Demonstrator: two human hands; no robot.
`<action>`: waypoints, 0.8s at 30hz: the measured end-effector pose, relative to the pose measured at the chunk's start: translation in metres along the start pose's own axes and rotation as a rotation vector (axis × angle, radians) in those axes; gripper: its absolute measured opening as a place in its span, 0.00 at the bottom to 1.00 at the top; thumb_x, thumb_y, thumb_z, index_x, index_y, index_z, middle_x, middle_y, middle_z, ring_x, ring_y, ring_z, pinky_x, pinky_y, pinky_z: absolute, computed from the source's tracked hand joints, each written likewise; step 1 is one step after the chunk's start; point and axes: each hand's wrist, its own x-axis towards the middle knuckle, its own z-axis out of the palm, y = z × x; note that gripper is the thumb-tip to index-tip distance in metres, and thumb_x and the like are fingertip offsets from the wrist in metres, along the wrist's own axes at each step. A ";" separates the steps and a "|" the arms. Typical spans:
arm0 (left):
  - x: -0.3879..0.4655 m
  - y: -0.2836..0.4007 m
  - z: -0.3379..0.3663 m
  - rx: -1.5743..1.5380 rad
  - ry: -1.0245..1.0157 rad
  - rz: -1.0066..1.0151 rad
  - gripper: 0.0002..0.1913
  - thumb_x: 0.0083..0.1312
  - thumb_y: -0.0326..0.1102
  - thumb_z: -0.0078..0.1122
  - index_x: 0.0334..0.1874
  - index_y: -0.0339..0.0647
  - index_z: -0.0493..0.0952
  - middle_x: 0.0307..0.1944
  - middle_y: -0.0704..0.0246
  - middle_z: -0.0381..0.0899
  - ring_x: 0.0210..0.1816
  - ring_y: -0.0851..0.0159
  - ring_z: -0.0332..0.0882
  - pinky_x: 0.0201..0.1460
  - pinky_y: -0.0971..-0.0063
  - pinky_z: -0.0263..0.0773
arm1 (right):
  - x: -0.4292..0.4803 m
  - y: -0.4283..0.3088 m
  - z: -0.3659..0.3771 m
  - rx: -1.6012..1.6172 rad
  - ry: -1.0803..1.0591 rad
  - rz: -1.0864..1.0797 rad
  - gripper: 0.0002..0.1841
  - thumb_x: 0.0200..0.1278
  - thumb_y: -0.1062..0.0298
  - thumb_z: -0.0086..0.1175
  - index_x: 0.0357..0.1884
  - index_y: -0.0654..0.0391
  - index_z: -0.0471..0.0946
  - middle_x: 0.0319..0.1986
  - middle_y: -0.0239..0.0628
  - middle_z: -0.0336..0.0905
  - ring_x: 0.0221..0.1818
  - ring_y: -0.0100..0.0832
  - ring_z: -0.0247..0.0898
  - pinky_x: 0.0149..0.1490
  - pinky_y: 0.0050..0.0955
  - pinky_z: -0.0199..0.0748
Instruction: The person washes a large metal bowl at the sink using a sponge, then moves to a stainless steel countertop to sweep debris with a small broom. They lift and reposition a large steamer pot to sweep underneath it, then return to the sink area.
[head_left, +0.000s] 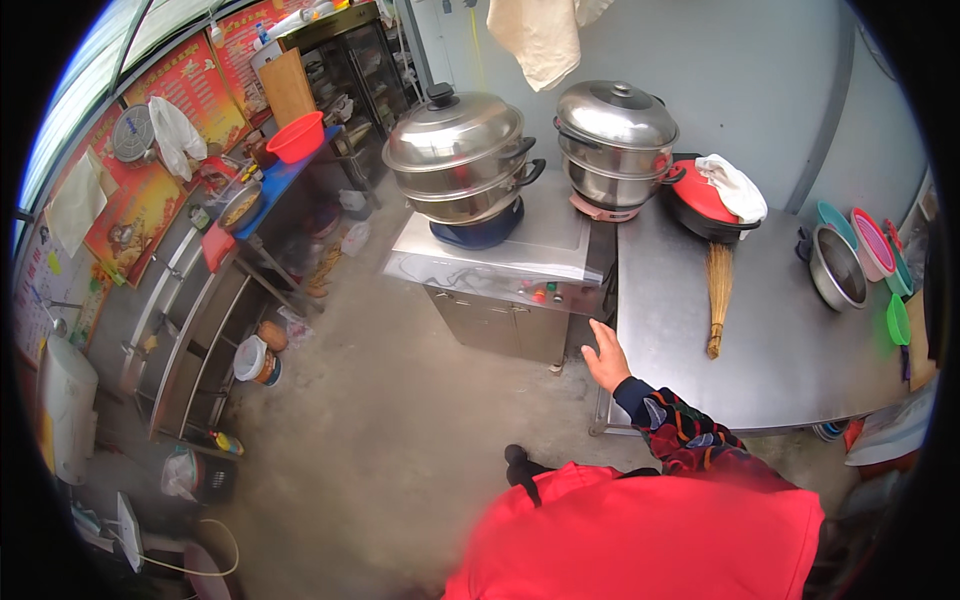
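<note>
My right hand (609, 361) reaches out over the near left corner of a steel table (660, 315), empty, its fingers apart. My left hand is out of view. Ahead, a large steel steamer pot with a domed lid (457, 146) stands on a dark blue base on a steel cabinet counter (420, 232). To its right a second lidded steamer (619, 142) rests on a pink base. Beside it is a black pan with a red lid (694, 191), a white cloth (731, 184) draped over it. A straw whisk brush (718, 296) lies on the table, its bristles against the pan.
Metal bowl (836, 266), colored baskets (871, 240) and a green strainer (898, 319) are at the table's right. Along the left wall stand a sink unit (199, 337), a blue-topped table (289, 184) with a red basin (295, 137), and a white bucket (253, 360) on the floor.
</note>
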 end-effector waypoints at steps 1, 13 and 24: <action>0.008 0.004 -0.011 -0.027 0.008 0.011 0.20 0.66 0.52 0.42 0.56 0.56 0.70 0.47 0.64 0.77 0.46 0.57 0.76 0.46 0.62 0.73 | 0.007 -0.004 0.013 0.021 -0.016 -0.003 0.29 0.58 0.68 0.52 0.63 0.63 0.60 0.59 0.51 0.61 0.62 0.48 0.58 0.65 0.35 0.56; 0.052 -0.023 -0.134 -0.204 0.022 -0.084 0.17 0.67 0.48 0.45 0.55 0.52 0.71 0.46 0.65 0.77 0.44 0.60 0.77 0.43 0.66 0.74 | 0.101 -0.063 0.145 0.163 -0.162 -0.058 0.27 0.58 0.66 0.52 0.60 0.61 0.63 0.51 0.50 0.70 0.55 0.48 0.67 0.57 0.38 0.66; 0.101 -0.087 -0.226 -0.440 -0.034 -0.135 0.16 0.67 0.44 0.48 0.54 0.49 0.71 0.44 0.66 0.77 0.41 0.63 0.77 0.41 0.69 0.74 | 0.059 -0.060 0.081 0.102 0.040 0.157 0.23 0.58 0.66 0.53 0.57 0.60 0.67 0.45 0.46 0.75 0.48 0.45 0.72 0.52 0.36 0.69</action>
